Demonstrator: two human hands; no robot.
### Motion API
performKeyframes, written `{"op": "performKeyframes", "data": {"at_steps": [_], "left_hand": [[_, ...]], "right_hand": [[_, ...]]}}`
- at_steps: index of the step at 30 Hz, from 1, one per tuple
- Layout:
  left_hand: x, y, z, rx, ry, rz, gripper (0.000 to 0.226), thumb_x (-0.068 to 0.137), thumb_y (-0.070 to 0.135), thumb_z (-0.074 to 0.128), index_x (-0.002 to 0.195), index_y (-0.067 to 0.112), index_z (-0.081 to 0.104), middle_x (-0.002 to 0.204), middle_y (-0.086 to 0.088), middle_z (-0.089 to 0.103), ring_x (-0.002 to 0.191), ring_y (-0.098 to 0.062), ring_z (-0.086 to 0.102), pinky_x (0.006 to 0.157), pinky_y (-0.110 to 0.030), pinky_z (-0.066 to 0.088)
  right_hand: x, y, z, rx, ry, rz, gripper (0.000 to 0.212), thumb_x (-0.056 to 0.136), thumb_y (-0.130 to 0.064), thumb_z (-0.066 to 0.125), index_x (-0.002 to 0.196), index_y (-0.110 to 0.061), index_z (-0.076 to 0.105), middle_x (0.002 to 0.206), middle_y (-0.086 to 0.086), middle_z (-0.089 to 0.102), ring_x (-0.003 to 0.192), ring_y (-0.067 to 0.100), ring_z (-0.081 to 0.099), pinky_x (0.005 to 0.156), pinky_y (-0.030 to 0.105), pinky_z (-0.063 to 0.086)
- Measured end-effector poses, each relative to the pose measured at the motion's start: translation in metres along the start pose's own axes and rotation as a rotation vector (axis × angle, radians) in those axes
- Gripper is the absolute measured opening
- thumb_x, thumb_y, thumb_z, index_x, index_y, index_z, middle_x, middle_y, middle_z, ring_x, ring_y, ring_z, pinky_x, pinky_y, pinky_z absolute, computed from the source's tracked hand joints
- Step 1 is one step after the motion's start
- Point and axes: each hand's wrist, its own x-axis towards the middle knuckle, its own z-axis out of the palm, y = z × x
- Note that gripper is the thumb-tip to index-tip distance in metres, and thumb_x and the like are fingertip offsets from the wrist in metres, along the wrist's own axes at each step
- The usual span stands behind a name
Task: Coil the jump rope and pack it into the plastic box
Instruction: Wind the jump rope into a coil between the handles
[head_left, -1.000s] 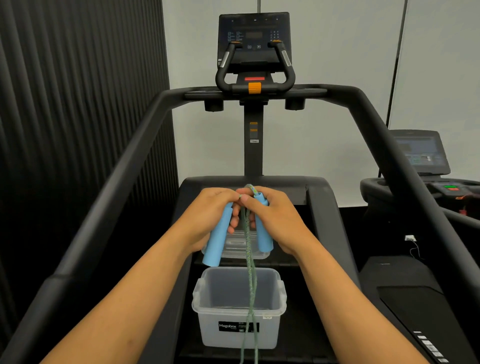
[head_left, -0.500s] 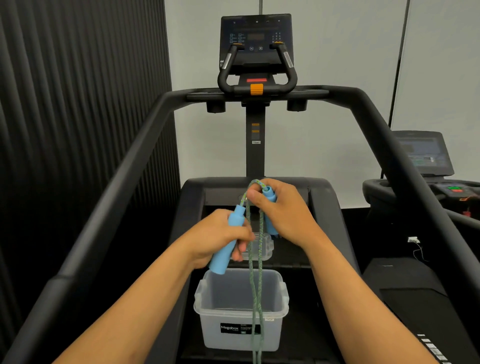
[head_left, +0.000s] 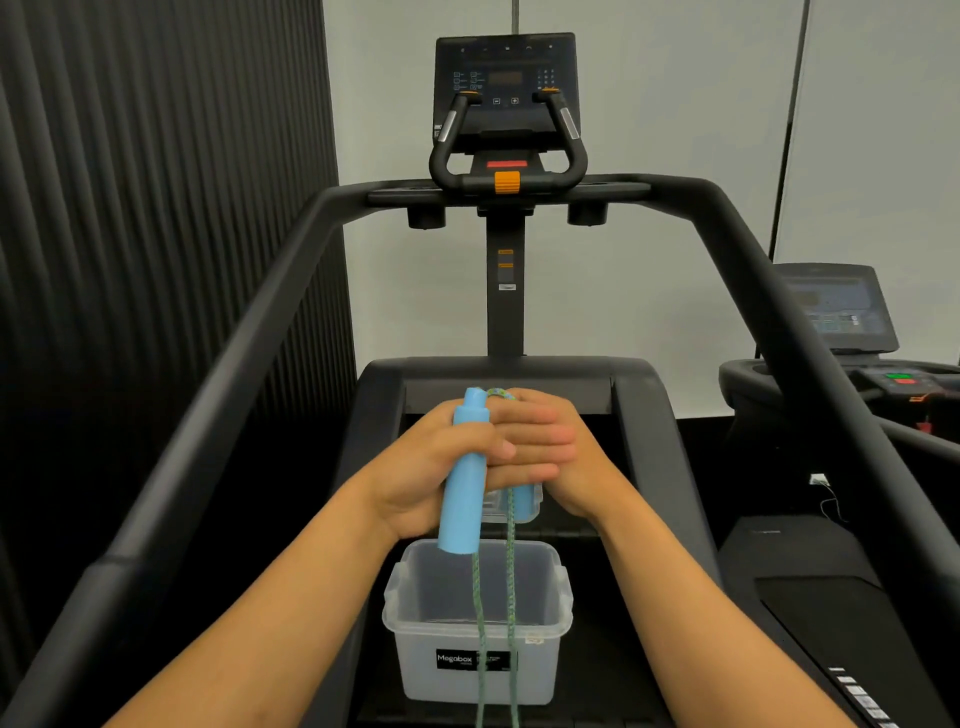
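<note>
Here, blue handle near-upright, top tilted right.

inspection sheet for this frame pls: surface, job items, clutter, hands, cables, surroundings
Surface: black treadmill deck, box standing on it.
Job's things: blue handle upright in hands; green rope hanging uncoiled across open plastic box; clear lid beyond the box.
Clutter: nothing seen.
Grippers: left hand grips the handle; right hand fingers laid over the left's.
Cables: white wire on floor, right.
Surroundings: console, second treadmill, ribbed wall.
</note>
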Motion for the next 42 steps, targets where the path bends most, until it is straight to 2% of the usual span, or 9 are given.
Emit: {"op": "performKeyframes", "data": {"at_steps": [6, 9, 13, 21, 26, 30, 33, 40, 42], "left_hand": [[0.005, 0.008, -0.003, -0.052, 0.061, 0.047, 0.049, 0.083, -0.011, 0.045, 0.130, -0.010, 0.058, 0.132, -0.031, 0.063, 0.124, -0.043, 0.062, 0.105, -0.043, 0.051], [0.006, 0.014, -0.007, -0.047, 0.099, 0.066, 0.052, 0.082, -0.009, 0.044, 0.133, -0.009, 0.055, 0.134, -0.029, 0.062, 0.128, -0.041, 0.060, 0.108, -0.044, 0.047], [0.009, 0.022, -0.017, 0.023, 0.178, 0.106, 0.053, 0.081, -0.006, 0.047, 0.134, -0.008, 0.055, 0.133, -0.026, 0.065, 0.126, -0.037, 0.062, 0.108, -0.042, 0.048], [0.015, 0.022, -0.035, 0.167, 0.278, 0.081, 0.043, 0.090, -0.011, 0.044, 0.131, -0.007, 0.057, 0.128, -0.023, 0.069, 0.123, -0.034, 0.065, 0.107, -0.040, 0.049], [0.014, 0.013, -0.040, 0.314, 0.295, -0.019, 0.047, 0.078, 0.006, 0.059, 0.124, 0.000, 0.067, 0.117, -0.014, 0.075, 0.111, -0.024, 0.070, 0.102, -0.034, 0.051], [0.008, 0.007, -0.039, 0.441, 0.215, -0.085, 0.035, 0.079, 0.011, 0.060, 0.111, 0.004, 0.074, 0.104, -0.016, 0.070, 0.098, -0.028, 0.056, 0.096, -0.046, 0.041], [0.006, 0.006, -0.031, 0.531, 0.136, -0.094, 0.037, 0.075, 0.008, 0.061, 0.108, -0.004, 0.071, 0.114, -0.033, 0.068, 0.103, -0.033, 0.062, 0.108, -0.057, 0.041], [0.000, 0.002, -0.020, 0.576, 0.022, -0.171, 0.039, 0.072, 0.001, 0.062, 0.109, -0.009, 0.070, 0.108, -0.025, 0.076, 0.104, -0.032, 0.074, 0.085, -0.027, 0.057], [-0.002, 0.004, -0.018, 0.589, 0.028, -0.201, 0.041, 0.074, -0.002, 0.058, 0.111, -0.013, 0.068, 0.109, -0.025, 0.076, 0.102, -0.031, 0.075, 0.083, -0.026, 0.058]], "right_hand": [[-0.010, 0.008, 0.016, 0.054, -0.001, 0.074, 0.026, 0.101, -0.010, 0.047, 0.087, -0.004, 0.068, 0.070, 0.017, 0.065, 0.065, 0.030, 0.063, 0.067, 0.039, 0.056], [-0.016, 0.011, 0.021, 0.112, -0.018, 0.113, 0.026, 0.104, -0.015, 0.051, 0.089, 0.005, 0.061, 0.072, 0.012, 0.064, 0.061, 0.024, 0.059, 0.065, 0.035, 0.052], [-0.024, 0.010, 0.028, 0.147, -0.042, 0.143, 0.022, 0.103, -0.021, 0.057, 0.085, -0.011, 0.065, 0.074, 0.011, 0.063, 0.060, 0.022, 0.060, 0.063, 0.036, 0.053], [-0.033, -0.011, 0.025, -0.036, -0.083, 0.121, 0.021, 0.102, -0.022, 0.059, 0.087, -0.009, 0.066, 0.073, 0.007, 0.067, 0.061, 0.019, 0.064, 0.065, 0.035, 0.058], [-0.029, -0.033, 0.009, -0.185, -0.022, 0.024, 0.025, 0.101, -0.022, 0.061, 0.080, -0.007, 0.064, 0.069, 0.011, 0.068, 0.058, 0.019, 0.065, 0.064, 0.032, 0.056], [-0.019, -0.046, -0.009, -0.298, 0.038, -0.005, 0.031, 0.100, -0.025, 0.060, 0.074, -0.009, 0.060, 0.062, 0.007, 0.067, 0.055, 0.015, 0.063, 0.067, 0.039, 0.057], [-0.012, -0.048, -0.016, -0.308, 0.051, -0.010, 0.032, 0.098, -0.025, 0.061, 0.071, -0.009, 0.058, 0.060, 0.011, 0.066, 0.054, 0.019, 0.062, 0.069, 0.047, 0.057], [-0.005, -0.060, -0.031, -0.385, -0.033, 0.013, 0.018, 0.094, -0.025, 0.069, 0.084, -0.012, 0.070, 0.059, 0.009, 0.069, 0.055, 0.023, 0.066, 0.067, 0.040, 0.057], [-0.002, -0.063, -0.038, -0.391, -0.056, 0.021, 0.017, 0.091, -0.026, 0.073, 0.081, -0.014, 0.070, 0.057, 0.013, 0.065, 0.050, 0.021, 0.061, 0.064, 0.037, 0.058]]}}
